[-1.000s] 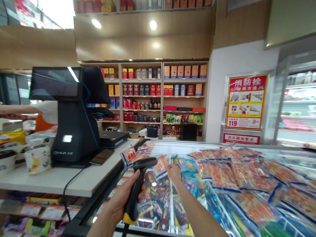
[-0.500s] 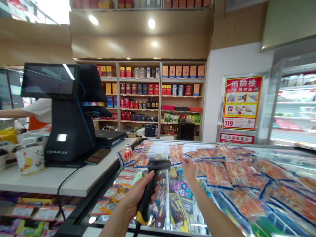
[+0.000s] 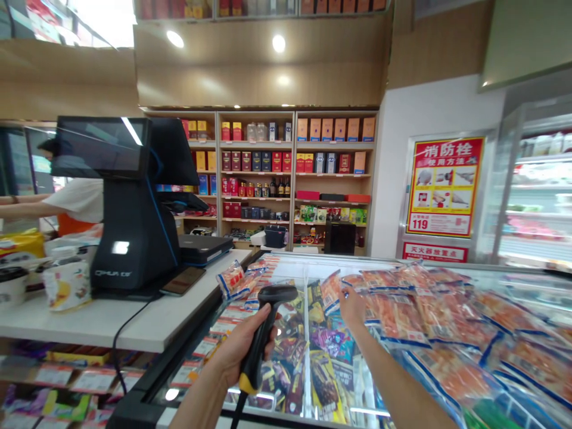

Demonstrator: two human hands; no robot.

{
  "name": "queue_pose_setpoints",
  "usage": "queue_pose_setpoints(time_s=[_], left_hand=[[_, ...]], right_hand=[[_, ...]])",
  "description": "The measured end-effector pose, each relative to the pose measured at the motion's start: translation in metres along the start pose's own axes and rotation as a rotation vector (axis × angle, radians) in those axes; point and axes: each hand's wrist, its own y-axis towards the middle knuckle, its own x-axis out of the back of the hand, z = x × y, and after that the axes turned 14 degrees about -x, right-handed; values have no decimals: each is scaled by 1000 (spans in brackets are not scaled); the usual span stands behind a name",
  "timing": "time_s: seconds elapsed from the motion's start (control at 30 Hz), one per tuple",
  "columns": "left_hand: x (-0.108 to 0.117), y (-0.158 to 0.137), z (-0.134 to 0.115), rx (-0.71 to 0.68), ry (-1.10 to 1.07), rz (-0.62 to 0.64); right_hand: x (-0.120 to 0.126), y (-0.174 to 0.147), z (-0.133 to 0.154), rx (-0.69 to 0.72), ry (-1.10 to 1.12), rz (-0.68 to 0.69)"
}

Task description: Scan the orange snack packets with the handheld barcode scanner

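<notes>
My left hand (image 3: pixel 245 345) is wrapped round the grip of a black and yellow barcode scanner (image 3: pixel 260 339), its head pointing forward over the glass-topped freezer (image 3: pixel 308 262). To the right, my right hand (image 3: pixel 353 308) pinches the edge of a clear food packet (image 3: pixel 331 292) with a blue border and orange-pink contents. That packet is tilted, just right of the scanner head and apart from it. A heap of similar packets (image 3: pixel 402 316) spreads over the right side of the freezer. Two more such packets (image 3: pixel 235 280) lie at its left edge.
A checkout terminal (image 3: pixel 129 232) stands on the white counter (image 3: pixel 134 330) at left, with a phone (image 3: pixel 183 280), a patterned cup (image 3: pixel 67 286) and a cable. A person in a white sleeve (image 3: pixel 78 199) is behind it. Shelves of boxed goods (image 3: pixel 254 161) line the back wall.
My left hand has moved the scanner slightly left. The packet in my right hand has gone from upright to tilted and shifted right. The view has turned a little left.
</notes>
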Motion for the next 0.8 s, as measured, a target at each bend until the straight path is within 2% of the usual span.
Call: queue_pose_setpoints(time_s=[0.07,0.23,0.3,0.37,0.5,0.57,0.67,0.8], left_hand=[[8,-1,-3,-9,1,-26],[24,-6,-12,-52,16,-134],[30,-9,-15,-69,16,-184],[35,-11,-18,-81,6,-210],[49,-14,-22,-66,-36,-201],[56,-16,-22,-65,-37,-192],[64,-19,-24,-84,-38,-177],[65,-21,-25,-79,-27,-186]], right_hand=[[4,4,-2,33,-102,-44],[6,5,2,153,-184,-305],[0,-4,15,179,-148,-300],[-10,-19,34,190,-95,-191],[-39,-61,79,191,-70,209],[-53,-79,98,201,-101,347],[-71,-97,117,192,-133,387],[-81,-99,121,154,-73,419]])
